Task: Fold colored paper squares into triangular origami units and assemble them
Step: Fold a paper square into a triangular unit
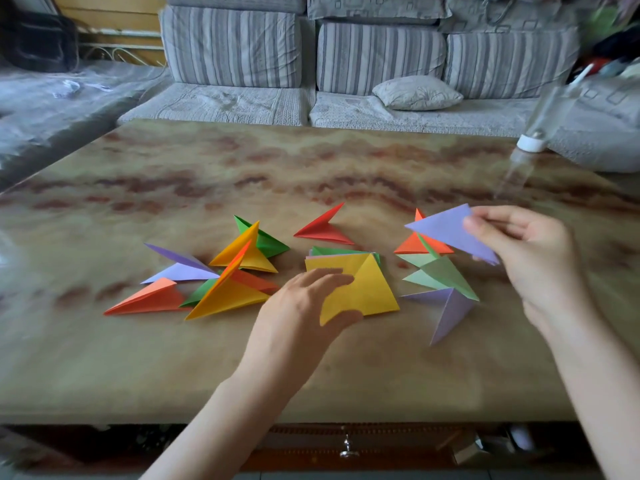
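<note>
My left hand (304, 306) pinches the near-left corner of a yellow paper (363, 289), thumb under it and fingers on top. That sheet tops a small stack of coloured squares (341, 252) at the table's middle. My right hand (526, 251) holds a folded purple triangle (446, 232) by its right end, lifted above the table. Below it lie orange (414, 245), light green (443, 275) and purple (450, 310) folded units. A red unit (323, 228) lies behind the stack. A pile of folded units (221, 271) in yellow, green, orange and purple sits to the left.
The marbled table (311, 368) reaches to a grey striped sofa (346, 53) behind. A clear bottle with a white cap (531, 142) stands at the far right edge. A small cushion (417, 93) lies on the sofa seat. A drawer handle (348, 448) shows below the front edge.
</note>
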The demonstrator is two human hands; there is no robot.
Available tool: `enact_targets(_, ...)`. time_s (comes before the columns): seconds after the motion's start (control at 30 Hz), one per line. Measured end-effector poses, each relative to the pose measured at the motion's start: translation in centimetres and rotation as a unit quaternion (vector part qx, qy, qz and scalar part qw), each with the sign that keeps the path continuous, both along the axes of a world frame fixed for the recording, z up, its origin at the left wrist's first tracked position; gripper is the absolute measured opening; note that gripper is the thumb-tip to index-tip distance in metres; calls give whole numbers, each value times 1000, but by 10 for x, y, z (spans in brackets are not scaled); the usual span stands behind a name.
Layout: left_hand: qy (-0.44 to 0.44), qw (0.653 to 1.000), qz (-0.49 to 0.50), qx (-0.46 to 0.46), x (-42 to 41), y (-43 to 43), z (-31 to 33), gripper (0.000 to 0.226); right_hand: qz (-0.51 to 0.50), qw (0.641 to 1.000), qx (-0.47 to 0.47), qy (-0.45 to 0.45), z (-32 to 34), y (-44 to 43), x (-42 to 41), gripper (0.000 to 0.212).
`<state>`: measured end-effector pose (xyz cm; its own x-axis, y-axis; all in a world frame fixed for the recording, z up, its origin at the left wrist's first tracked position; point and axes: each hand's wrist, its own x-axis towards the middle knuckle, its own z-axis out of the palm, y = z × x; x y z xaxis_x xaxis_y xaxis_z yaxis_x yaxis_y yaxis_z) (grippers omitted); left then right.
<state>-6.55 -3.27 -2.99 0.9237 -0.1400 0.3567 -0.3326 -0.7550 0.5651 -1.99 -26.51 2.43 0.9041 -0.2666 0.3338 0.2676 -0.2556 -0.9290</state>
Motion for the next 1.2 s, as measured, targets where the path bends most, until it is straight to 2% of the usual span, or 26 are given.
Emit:
enact_targets(0.07, 33, 998, -15, 47, 3, -1, -4, 51, -36, 999, 1, 14, -5, -19, 7, 11)
enact_targets(0.17, 41, 995, -6, 90, 11, -1, -8, 56, -64, 997, -19, 40, -15, -36, 17, 11)
enact_targets(0.33, 45, 993, -11, 107, 15, -2, -8, 48, -11, 981, -110, 157, -40, -37, 27, 9)
enact_targets(0.4, 44, 994, -22, 94, 15, -1, -8, 42, -2, 976, -132, 175, -47, -35, 29, 11)
enact_targets(0.5, 49, 996, -29, 67, 17, 1, -8, 35, -19, 970, -162, 178, -55, -35, 33, 15)
enact_targets(0.63, 37, 999, -30, 17, 18, 5, -11, 24, -32, 971, -179, 154, -57, -35, 36, 3)
enact_targets(0.77, 30, 999, -25, 16, 17, 5, -11, 21, -61, 981, -165, 81, -42, -34, 33, 10)
enact_targets(0.83, 30, 999, -25, 17, 17, 5, -11, 22, -27, 985, -167, 20, -28, -33, 25, 11)
enact_targets(0.93, 30, 999, -25, 15, 18, 5, -11, 23, 78, 981, -175, 3, -8, -31, 7, 15)
enact_targets(1.0, 29, 999, -25, 13, 18, 6, -11, 23, 143, 973, -182, 18, -4, -32, -2, 20)
enact_targets(1.1, 27, 999, -24, 10, 18, 6, -12, 23, 192, 937, -283, 67, -6, -36, -6, 44)
enact_targets(1.2, 31, 999, -25, 10, 18, 6, -12, 23, 217, 903, -351, 116, -15, -35, -6, 29)
